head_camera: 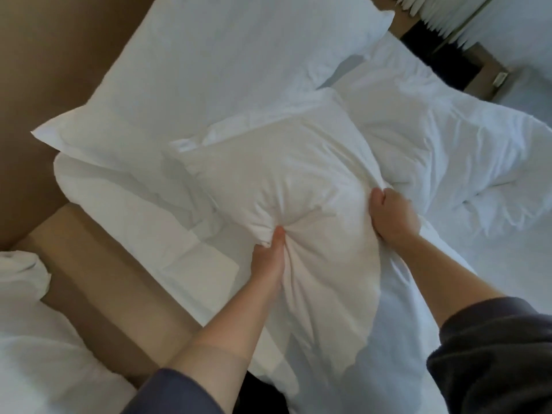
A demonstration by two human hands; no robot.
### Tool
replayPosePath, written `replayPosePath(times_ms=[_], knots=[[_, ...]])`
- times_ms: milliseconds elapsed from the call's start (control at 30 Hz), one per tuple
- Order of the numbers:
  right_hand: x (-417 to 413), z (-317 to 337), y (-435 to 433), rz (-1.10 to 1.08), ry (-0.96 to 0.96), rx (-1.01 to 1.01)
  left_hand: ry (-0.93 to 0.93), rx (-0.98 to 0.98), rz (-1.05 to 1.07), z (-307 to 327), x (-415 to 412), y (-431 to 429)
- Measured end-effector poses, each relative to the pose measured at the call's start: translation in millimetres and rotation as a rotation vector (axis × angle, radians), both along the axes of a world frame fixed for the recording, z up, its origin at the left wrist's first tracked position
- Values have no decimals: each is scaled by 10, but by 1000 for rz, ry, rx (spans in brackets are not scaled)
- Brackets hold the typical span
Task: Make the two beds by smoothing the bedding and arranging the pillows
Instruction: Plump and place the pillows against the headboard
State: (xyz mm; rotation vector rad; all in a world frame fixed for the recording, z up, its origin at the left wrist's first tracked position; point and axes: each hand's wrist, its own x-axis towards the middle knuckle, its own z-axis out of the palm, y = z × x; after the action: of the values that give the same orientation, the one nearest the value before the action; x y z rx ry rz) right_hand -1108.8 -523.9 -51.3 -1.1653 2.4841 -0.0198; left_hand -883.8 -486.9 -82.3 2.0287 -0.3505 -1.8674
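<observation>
Left grip: my left grip (268,259) pinches a bunch of cloth at the near edge of the held pillow (283,174). My thumb is on top, and creases fan out from the pinch.
Right grip: my right grip (391,218) clutches the same pillow at its near right edge, fingers curled into the fabric.
Held pillow: white and plump, held in both grips over the near bed (191,264), with 1 far corner pointing toward the headboard (44,70). I cannot tell whether its far end rests on the bedding.
Second pillow: 1 larger white pillow (209,70) lies flat behind the held one and against the brown headboard. The held pillow's far edge covers part of it.
Duvet: the white duvet (448,138) lies crumpled in folds to the right of the held pillow, just beside my right grip.
Sheet: the near bed's white sheet shows to the left of and below the held pillow, and it is creased.
Other bed: the white bedding of bed 2 (27,339) sits at lower left, separated from the near bed by a brown strip (104,294).
Sleeves: a dark right sleeve (493,354) and a blue-grey left sleeve (179,392), both forearms bare.
Background: a pale pleated curtain (433,16) at top right, blurred.
</observation>
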Motion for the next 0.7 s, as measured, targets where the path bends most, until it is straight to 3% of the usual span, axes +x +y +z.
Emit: replayPosePath(times_ms=[300, 700], knots=[[728, 1241, -192, 265, -67, -37, 8, -116, 105, 1007, 967, -75], [3819, 1919, -396, 833, -156, -34, -123, -82, 585, 1585, 3387, 961]])
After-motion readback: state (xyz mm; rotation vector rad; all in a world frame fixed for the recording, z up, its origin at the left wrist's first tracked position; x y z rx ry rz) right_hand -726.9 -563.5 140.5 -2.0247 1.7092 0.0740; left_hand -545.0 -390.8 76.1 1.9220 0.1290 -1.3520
